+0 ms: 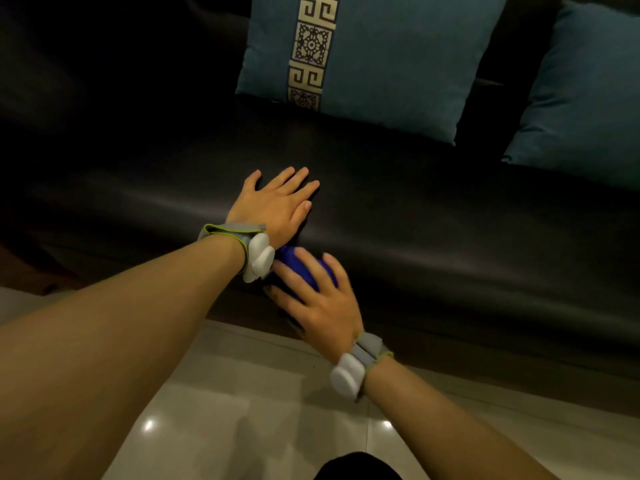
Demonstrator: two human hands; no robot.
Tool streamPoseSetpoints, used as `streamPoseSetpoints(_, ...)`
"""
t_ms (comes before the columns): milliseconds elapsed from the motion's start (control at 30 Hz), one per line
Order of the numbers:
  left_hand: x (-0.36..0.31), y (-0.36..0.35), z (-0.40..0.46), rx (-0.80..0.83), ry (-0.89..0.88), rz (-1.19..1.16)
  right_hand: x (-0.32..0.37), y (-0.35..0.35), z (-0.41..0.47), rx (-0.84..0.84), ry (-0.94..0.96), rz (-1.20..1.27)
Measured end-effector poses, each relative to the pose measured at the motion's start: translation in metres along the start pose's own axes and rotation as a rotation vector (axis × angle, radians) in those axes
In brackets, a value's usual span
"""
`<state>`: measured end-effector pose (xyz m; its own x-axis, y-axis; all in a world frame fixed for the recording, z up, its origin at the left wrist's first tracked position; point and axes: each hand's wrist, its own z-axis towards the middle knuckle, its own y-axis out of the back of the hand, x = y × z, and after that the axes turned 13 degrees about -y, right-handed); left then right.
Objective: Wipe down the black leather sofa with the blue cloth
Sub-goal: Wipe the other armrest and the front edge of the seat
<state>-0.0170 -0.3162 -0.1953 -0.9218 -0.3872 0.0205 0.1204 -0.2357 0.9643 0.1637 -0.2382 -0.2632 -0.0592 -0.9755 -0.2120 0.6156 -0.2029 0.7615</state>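
Your sofa [450, 209] fills the view, two pillows [363, 64] propped at its back. Your left hand [277, 202] rests flat on the seat, fingers spread. Your right hand [311, 303] presses the bunched cloth [294, 261] against the front edge, fingers curled over it. You look mid-wipe; next, sweep along the edge with even pressure.

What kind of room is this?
Probably a living room in a home. There is a long black leather sofa, blue cushions leaning against its back, and a shiny tiled floor in front.
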Motion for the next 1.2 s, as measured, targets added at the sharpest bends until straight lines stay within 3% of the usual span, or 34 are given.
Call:
streamPoseSetpoints(67,0.000,0.000,0.000,0.003,0.000,-0.008,-0.008,0.002,-0.006,-0.001,0.040,-0.036)
streamPoseSetpoints(133,0.000,0.001,-0.001,0.009,0.005,-0.013,-0.040,0.013,-0.028,-0.028,-0.055,-0.040)
streamPoseSetpoints(300,0.000,0.003,-0.003,0.004,0.007,-0.027,-0.132,0.052,-0.117,-0.094,-0.644,-0.048)
streamPoseSetpoints(367,0.000,0.002,-0.002,0.007,0.002,-0.024,-0.128,0.047,-0.133,-0.116,-0.737,-0.015)
streamPoseSetpoints(433,0.000,0.001,-0.001,0.002,0.003,-0.017,-0.101,0.030,-0.127,-0.090,-0.616,0.023)
streamPoseSetpoints(600,0.002,-0.003,-0.002,-0.014,-0.005,-0.013,-0.012,-0.026,-0.062,0.054,0.028,-0.021)
streamPoseSetpoints(700,0.003,-0.004,-0.002,-0.031,-0.014,-0.012,0.019,-0.042,-0.035,0.136,0.181,-0.048)
streamPoseSetpoints(833,0.004,-0.006,0.000,-0.031,-0.024,-0.017,-0.025,-0.026,-0.058,0.345,0.352,-0.200)
streamPoseSetpoints(967,0.004,-0.006,-0.001,-0.066,-0.008,0.009,-0.128,0.017,-0.125,0.773,0.614,-0.568)
streamPoseSetpoints(1033,0.000,-0.007,-0.001,-0.075,-0.014,0.029,-0.155,0.025,-0.148,0.937,0.652,-0.662)
streamPoseSetpoints(1133,0.001,-0.006,-0.001,-0.077,-0.002,0.030,-0.138,0.008,-0.137,0.949,0.685,-0.604)
streamPoseSetpoints(1200,0.001,-0.007,-0.002,-0.080,-0.007,0.034,-0.097,-0.018,-0.111,0.814,0.749,-0.496)
